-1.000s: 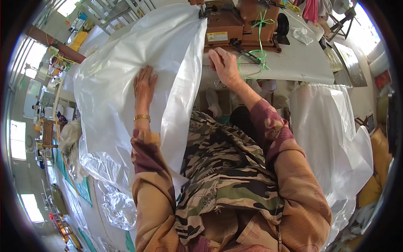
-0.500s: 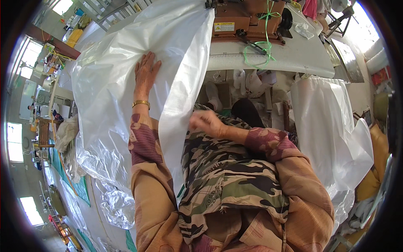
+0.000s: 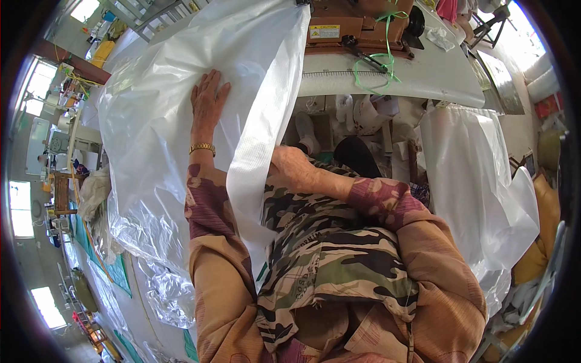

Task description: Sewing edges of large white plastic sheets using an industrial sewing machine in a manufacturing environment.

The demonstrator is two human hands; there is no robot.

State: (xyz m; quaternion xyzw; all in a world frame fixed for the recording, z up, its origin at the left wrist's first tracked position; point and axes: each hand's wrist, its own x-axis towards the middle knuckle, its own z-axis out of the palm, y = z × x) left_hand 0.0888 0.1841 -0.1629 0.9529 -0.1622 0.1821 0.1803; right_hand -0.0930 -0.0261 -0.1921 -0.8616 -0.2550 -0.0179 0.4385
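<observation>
A large glossy white plastic sheet (image 3: 157,133) spreads over the table on my left, its right edge turned over in a long strip (image 3: 257,151). My left hand (image 3: 209,100) lies flat on this sheet with fingers stretched out. At the strip's right edge, above my lap, the curled fingers of my right hand (image 3: 295,170) are closed on the sheet's border; their tips are partly hidden. Beyond both hands stands a brown sewing machine (image 3: 363,27) with a green string (image 3: 389,54) tied to it.
The pale machine table (image 3: 423,78) has a ruler strip along its near edge. Another white plastic sheet (image 3: 466,181) hangs at my right. A camouflage apron (image 3: 351,260) covers my lap. Crumpled clear plastic (image 3: 166,293) lies at lower left; below the table are my foot and several bags.
My right hand has gone from a blurred motion beside the sheet to closing on its edge. The folded strip has shifted slightly. My left hand has slid a little up and left, staying flat.
</observation>
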